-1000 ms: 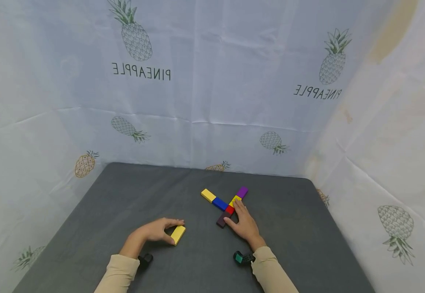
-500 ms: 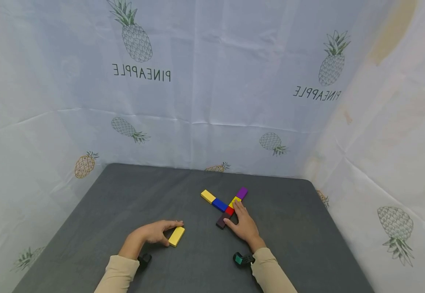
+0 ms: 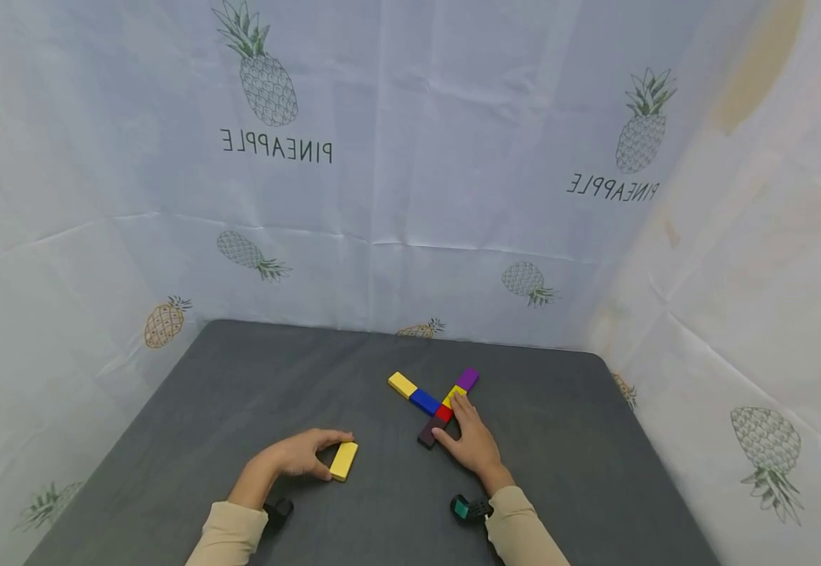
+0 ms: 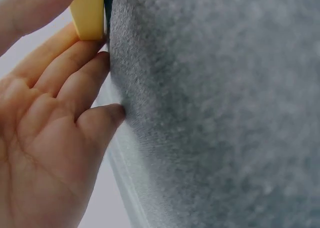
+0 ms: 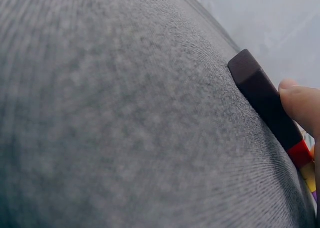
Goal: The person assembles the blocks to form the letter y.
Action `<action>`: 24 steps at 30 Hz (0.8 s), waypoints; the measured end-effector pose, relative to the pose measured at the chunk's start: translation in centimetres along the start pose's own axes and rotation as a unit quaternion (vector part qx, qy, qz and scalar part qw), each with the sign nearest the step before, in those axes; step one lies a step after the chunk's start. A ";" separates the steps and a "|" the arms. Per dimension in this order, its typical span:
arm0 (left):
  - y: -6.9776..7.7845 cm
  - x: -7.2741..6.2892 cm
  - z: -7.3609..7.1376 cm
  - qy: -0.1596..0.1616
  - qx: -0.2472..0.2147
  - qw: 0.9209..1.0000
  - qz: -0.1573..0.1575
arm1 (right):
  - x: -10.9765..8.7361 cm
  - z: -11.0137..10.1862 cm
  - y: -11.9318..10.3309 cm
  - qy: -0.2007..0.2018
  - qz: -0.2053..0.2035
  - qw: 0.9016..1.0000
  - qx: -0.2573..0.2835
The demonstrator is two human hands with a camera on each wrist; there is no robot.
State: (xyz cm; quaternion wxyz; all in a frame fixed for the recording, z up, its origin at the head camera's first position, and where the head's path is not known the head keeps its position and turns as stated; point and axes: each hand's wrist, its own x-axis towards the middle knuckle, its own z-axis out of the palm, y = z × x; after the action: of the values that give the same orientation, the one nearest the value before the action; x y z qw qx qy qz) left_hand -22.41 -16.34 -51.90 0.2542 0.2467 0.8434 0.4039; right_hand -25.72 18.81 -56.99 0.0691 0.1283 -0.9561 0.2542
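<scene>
In the head view, my left hand [image 3: 297, 454] holds a loose yellow block [image 3: 343, 461] on the dark table, thumb at its near end and fingertips at its far end. The left wrist view shows one end of that yellow block [image 4: 90, 15] between thumb and fingers. My right hand [image 3: 475, 444] rests along a row of blocks, fingers fairly straight. Its fingertips touch a yellow block [image 3: 450, 398], and its thumb touches a dark brown block [image 5: 265, 97]. A red block [image 3: 443, 413] lies between those two, and a purple block [image 3: 467, 380] ends the row.
From the red block, a blue block [image 3: 424, 402] and a pale yellow block [image 3: 402, 384] branch off to the far left. The dark table [image 3: 276, 354] meets a hanging pineapple-print cloth [image 3: 410, 157] at the back. Each wrist wears a dark strapped device [image 3: 468, 509].
The loose yellow block has turned slightly under my left hand, its near end swinging left and then back right with the thumb. My right hand stays on the row.
</scene>
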 end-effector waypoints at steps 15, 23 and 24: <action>0.1 0.5 0.4 0.031 0.002 0.999 0.017 | 0.0 0.1 0.1 0.003 0.000 1.000 0.002; 1.0 1.7 1.2 0.021 -0.005 0.999 0.025 | 0.0 0.2 0.2 -0.001 0.001 1.000 0.000; 1.2 2.0 1.4 0.019 -0.006 0.999 0.027 | 0.0 0.2 0.2 -0.001 0.001 1.000 0.001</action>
State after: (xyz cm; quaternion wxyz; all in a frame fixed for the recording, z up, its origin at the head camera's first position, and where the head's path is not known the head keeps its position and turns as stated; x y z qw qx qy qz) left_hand -22.75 -13.69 -52.16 0.2286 0.2600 0.8389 0.4199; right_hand -25.82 18.87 -57.23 0.0680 0.1271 -0.9562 0.2547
